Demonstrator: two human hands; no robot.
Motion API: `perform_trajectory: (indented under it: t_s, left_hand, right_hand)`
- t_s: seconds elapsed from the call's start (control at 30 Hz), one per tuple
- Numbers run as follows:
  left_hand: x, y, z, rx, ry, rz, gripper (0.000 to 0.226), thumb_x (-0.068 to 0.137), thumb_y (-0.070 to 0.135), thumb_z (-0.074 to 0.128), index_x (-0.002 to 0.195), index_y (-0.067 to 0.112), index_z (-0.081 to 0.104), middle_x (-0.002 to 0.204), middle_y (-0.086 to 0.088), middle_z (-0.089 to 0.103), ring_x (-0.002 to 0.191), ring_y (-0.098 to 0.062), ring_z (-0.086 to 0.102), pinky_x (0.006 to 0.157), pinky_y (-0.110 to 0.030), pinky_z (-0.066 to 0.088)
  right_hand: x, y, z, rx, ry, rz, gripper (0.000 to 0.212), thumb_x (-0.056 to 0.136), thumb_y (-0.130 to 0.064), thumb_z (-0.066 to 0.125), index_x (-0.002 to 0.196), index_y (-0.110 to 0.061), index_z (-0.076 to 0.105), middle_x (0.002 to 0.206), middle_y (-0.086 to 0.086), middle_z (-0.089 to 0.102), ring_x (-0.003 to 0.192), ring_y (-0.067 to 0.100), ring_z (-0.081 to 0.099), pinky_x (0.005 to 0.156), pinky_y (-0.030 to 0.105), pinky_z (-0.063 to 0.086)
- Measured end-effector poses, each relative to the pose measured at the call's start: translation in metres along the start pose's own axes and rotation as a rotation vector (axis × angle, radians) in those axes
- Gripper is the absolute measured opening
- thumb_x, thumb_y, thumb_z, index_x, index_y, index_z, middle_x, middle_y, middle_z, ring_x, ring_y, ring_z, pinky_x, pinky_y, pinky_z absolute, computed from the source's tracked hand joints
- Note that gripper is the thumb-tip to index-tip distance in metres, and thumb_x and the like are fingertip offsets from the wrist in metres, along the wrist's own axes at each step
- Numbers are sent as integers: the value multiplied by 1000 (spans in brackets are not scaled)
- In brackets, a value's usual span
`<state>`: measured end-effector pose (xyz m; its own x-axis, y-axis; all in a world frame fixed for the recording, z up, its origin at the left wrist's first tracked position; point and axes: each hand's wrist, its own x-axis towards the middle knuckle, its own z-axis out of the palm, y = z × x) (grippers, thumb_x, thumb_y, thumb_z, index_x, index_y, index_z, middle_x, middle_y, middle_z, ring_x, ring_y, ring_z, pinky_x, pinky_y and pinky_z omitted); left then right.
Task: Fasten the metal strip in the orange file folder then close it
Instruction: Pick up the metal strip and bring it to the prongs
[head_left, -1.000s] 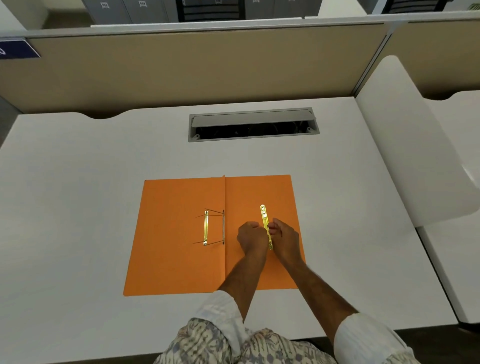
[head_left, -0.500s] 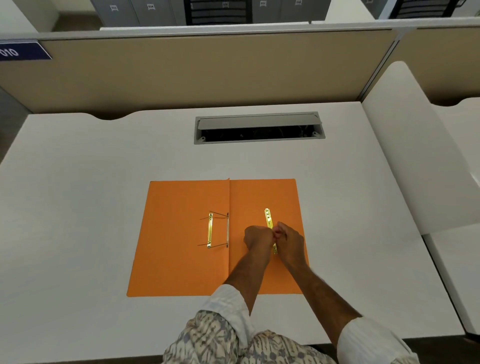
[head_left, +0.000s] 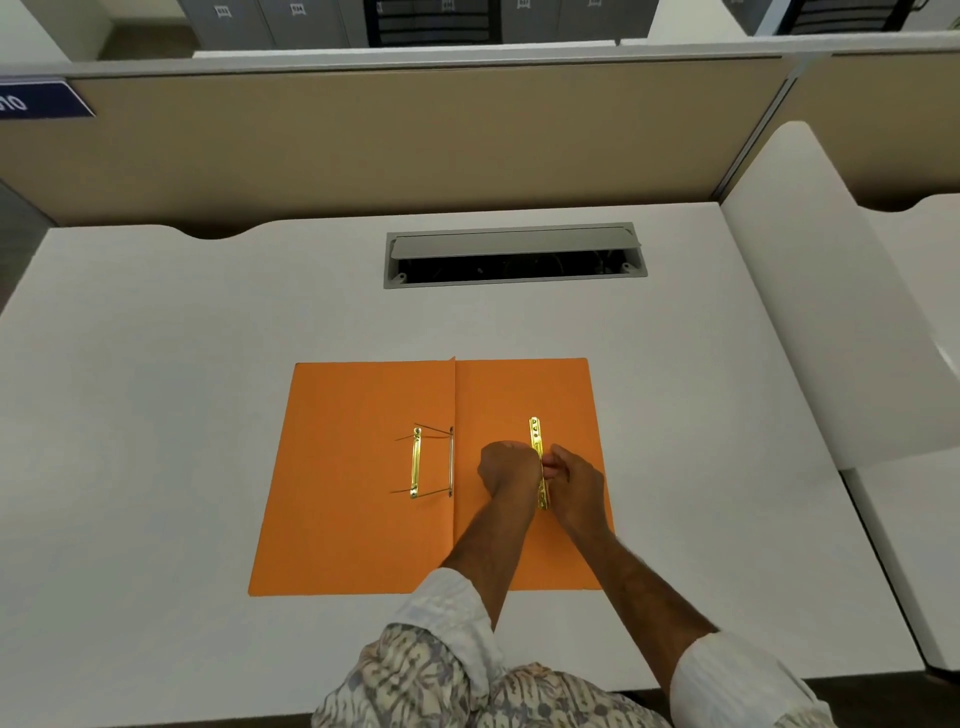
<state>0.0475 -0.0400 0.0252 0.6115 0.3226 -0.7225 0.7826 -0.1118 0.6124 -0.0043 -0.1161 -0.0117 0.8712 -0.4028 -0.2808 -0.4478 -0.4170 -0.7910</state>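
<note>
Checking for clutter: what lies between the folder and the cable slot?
Nothing: in the head view, only bare white desk separates the open folder from the cable slot.

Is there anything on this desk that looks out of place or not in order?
One thing: the loose metal strip lies on the right half of the open orange folder, apart from the fastener with its prongs near the fold. Both hands pinch its middle. Nothing looks spilled or damaged.
</note>
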Motion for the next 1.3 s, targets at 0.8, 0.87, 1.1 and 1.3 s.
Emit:
perform_trajectory:
  t_s: [0.8, 0.87, 1.1, 1.3]
  left_hand:
    - [25, -8, -71, 71, -201, 203, 6, 81, 9, 74, 87, 11, 74, 83, -11, 77, 77, -27, 75, 73, -42, 64]
    - [27, -8, -89, 73, -179, 264, 10, 83, 11, 74, 92, 13, 72, 81, -6, 77, 70, -20, 75, 60, -28, 62]
    - [39, -6, -137, 151, -83, 420, 18, 83, 15, 73, 100, 22, 74, 75, 10, 70, 61, 2, 68, 53, -14, 53]
    - [57, -6, -152, 221, 46, 489, 27, 82, 17, 76, 109, 15, 75, 92, 0, 77, 80, -11, 71, 70, -17, 52]
  right_hand:
    - [8, -41, 15, 440, -257, 196, 14, 89, -18, 68, 99, -11, 75, 84, 11, 76, 69, 19, 69, 58, 30, 57]
    - [10, -53, 28, 493, -323, 221, 14, 88, -14, 68, 98, -6, 73, 83, 16, 74, 64, 20, 67, 55, 30, 56]
    - [13, -86, 75, 497, -446, 183, 12, 91, -12, 64, 96, -3, 71, 68, 7, 69, 57, 16, 65, 57, 29, 57]
    - [23, -96, 100, -51, -225, -187, 21, 90, -14, 65, 110, -14, 71, 91, 4, 67, 80, 13, 62, 71, 19, 49]
